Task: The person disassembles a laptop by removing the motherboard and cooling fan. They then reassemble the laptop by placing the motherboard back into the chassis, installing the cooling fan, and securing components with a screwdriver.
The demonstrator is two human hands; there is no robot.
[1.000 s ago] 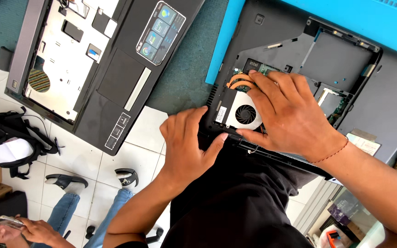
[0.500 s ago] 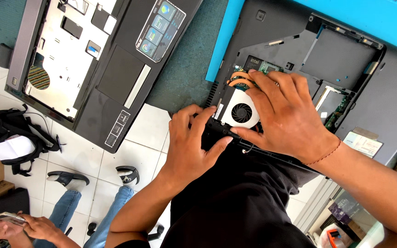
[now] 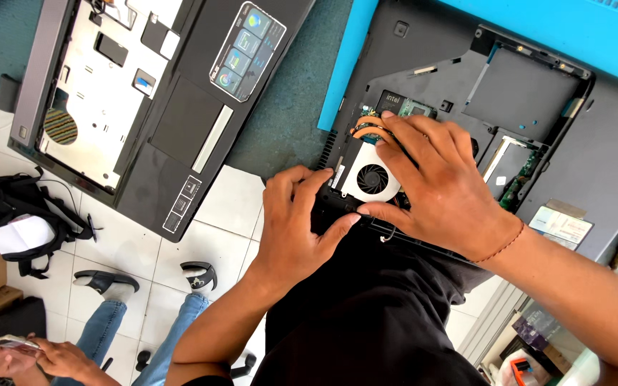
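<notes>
**Two hands on the fan of an opened laptop**

Right of centre, an opened laptop base [image 3: 595, 179] lies upside down, partly on a blue mat [image 3: 345, 64]. In its lower left corner sits a white cooling fan [image 3: 372, 179] with a copper pipe [image 3: 366, 130] just above it. The right hand [image 3: 445, 189] lies spread over the fan, fingers curved and pressing down, thumb touching the base's near edge. The left hand [image 3: 298, 221] grips that same edge just left of the fan, fingers curled on top, thumb pointing towards the other hand. At upper left a second laptop shell [image 3: 151, 100] lies on a green table [image 3: 287, 114]. At lower left, another person's hands [image 3: 37, 354] hold a phone above the tiled floor [image 3: 144, 250].
</notes>
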